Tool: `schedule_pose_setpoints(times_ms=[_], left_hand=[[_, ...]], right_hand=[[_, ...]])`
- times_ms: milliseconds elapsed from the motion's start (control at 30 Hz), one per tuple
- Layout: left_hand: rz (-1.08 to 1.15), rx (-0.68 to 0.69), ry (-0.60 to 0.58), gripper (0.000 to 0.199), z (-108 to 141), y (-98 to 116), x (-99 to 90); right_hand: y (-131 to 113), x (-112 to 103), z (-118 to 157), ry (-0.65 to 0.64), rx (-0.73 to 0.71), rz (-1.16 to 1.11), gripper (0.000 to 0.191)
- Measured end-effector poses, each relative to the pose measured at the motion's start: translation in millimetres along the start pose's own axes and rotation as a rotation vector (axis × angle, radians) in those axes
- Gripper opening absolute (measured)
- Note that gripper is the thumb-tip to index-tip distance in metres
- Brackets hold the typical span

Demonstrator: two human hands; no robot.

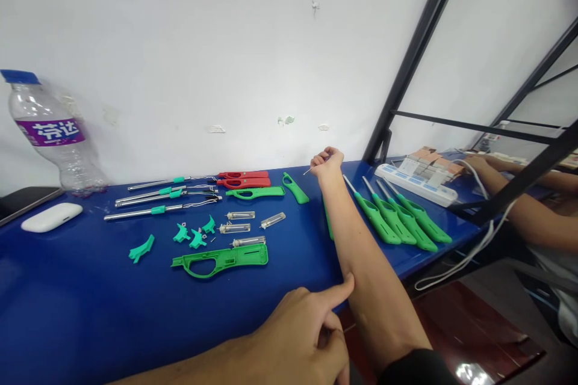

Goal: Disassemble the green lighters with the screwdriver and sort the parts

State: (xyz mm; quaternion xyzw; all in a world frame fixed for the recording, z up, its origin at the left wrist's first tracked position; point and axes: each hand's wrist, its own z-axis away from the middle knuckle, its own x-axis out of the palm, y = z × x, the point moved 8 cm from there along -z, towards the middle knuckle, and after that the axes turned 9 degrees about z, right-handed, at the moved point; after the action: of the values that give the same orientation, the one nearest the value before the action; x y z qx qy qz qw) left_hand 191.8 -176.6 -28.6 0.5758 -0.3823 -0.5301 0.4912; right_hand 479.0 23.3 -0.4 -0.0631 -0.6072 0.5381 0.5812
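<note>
My right hand (328, 159) reaches out to the back of the table by the wall. Its fingers are curled around something mostly hidden; a thin pale rod (307, 172) sticks out to the left. My left hand (307, 334) is low in front, index finger stretched out with its tip at my right forearm, other fingers loosely bent, nothing in it. A green lighter shell half (253, 257) lies open on the blue table, near clear fuel tanks (235, 228) and teal triggers (197, 238). A small green handle piece (295, 188) lies left of my right hand. My right forearm partly covers another green piece (327, 219).
Finished-looking green lighters (397, 216) lie in a row at right, beside a white power strip (418, 183). Metal lighter tubes (144, 212) and red shells (244, 179) lie at back left. A bottle (54, 132) stands far left. Another person's arm (519, 204) shows at right.
</note>
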Motion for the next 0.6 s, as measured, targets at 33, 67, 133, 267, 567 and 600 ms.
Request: schedule_pose_setpoints(times_ms=[33,67,133,267,567,600], left_hand=[[0.007,0.009,-0.004,0.078,0,1,-0.3],[0.004,0.019,-0.018,0.077,1,2,0.2],[-0.028,0.033,-0.048,0.078,2,4,1.4],[-0.074,0.022,-0.037,0.070,1,4,-0.3],[0.293,-0.127,-0.001,0.070,-1,-10,-4.9],[0.306,-0.134,0.002,0.068,-1,-10,-5.0]], right_hand=[[0,1,1,-0.009,-0.001,0.002,0.036],[-1,2,1,-0.018,-0.002,0.005,0.035],[-1,4,3,-0.035,-0.002,0.010,0.035],[0,6,6,-0.063,-0.001,0.021,0.035],[6,10,11,-0.102,0.015,0.010,0.031],[7,10,11,-0.105,0.018,0.008,0.032]])
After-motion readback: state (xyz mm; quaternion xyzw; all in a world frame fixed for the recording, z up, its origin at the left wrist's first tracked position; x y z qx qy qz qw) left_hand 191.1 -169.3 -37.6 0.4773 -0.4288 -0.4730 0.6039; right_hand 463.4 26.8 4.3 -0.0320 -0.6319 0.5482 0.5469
